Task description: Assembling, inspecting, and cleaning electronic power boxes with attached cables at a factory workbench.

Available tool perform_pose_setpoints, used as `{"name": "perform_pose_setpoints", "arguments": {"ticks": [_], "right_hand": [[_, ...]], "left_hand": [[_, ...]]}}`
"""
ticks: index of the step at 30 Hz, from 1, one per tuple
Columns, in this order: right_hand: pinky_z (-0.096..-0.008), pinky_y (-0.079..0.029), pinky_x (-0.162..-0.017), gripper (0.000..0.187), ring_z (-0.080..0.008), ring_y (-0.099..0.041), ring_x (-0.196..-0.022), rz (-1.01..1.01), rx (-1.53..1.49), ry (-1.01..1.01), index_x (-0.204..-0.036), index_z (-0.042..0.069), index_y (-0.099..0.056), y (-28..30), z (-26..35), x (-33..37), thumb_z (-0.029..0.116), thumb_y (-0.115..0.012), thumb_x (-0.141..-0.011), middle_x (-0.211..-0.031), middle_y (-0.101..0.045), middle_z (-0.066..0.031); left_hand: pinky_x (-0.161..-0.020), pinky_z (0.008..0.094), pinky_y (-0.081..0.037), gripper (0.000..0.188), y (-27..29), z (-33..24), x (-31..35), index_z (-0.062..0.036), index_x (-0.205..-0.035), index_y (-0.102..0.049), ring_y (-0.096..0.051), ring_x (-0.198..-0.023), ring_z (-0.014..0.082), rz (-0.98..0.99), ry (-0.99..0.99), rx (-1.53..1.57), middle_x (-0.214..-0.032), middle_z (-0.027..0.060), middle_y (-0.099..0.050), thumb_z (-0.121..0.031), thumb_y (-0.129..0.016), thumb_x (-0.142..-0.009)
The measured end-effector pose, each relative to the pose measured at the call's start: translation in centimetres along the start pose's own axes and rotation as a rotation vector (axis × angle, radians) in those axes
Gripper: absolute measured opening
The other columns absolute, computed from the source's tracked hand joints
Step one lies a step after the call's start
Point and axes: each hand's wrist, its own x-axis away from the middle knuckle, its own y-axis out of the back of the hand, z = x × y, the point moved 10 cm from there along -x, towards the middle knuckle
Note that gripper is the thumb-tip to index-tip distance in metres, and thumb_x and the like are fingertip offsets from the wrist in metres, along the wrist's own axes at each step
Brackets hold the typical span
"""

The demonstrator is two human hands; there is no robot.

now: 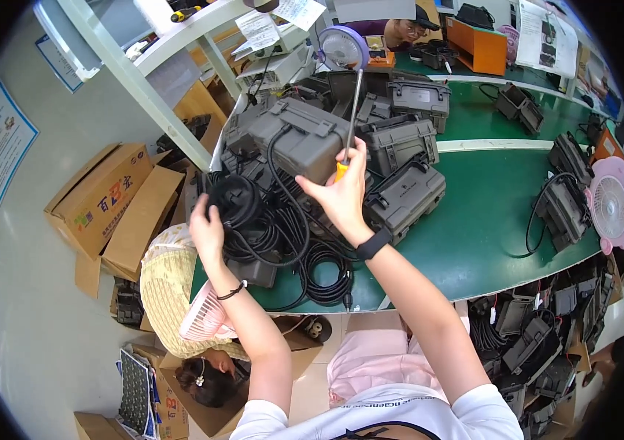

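Observation:
My right hand (342,192) grips a long-shafted screwdriver (356,110) by its yellow handle, with the shaft pointing up. The thumb of that hand is stretched out beside a large grey plastic case (301,136), which rests on a pile of similar cases. A black cable (275,158) hangs down over that case. On the left, my left hand (207,231) is at the edge of a round coil of black cable (235,201), its fingers curled at the side and partly blurred. Another coil of cable (326,273) lies at the near table edge.
The green table (473,213) carries more grey cases (407,194), and a pink fan (609,198) at right. A white frame post (143,95) rises at left, near cardboard boxes (106,194). One person (172,286) bends down beside the table; another (403,33) sits across it.

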Motion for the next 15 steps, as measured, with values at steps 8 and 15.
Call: {"name": "perform_pose_setpoints", "arguments": {"ticks": [8,15], "right_hand": [[-0.0312,-0.055,-0.066,0.072,-0.0203,-0.062,-0.073,0.340,-0.011,-0.260,-0.115,0.005,-0.043,1.6,-5.0,-0.3,0.016,-0.091,-0.062,-0.148,-0.034,-0.0288],[-0.0246,-0.051,-0.054,0.038,-0.0089,-0.056,-0.068,0.219,-0.422,-0.397,-0.117,0.011,-0.048,5.5,-1.6,-0.7,0.000,-0.066,-0.086,-0.149,-0.043,-0.0153]], "left_hand": [[-0.108,0.0463,-0.039,0.040,0.3,-8.2,3.6,-0.0044,-0.131,-0.061,-0.054,-0.123,0.0370,-0.077,-0.034,-0.569,-0.131,0.0171,-0.061,-0.030,-0.054,-0.101],[-0.107,0.0439,-0.040,0.032,3.1,-20.6,7.0,-0.0052,-0.128,-0.063,-0.055,-0.124,0.0340,-0.146,-0.300,0.087,-0.132,0.0153,-0.061,-0.015,-0.059,-0.098]]}}
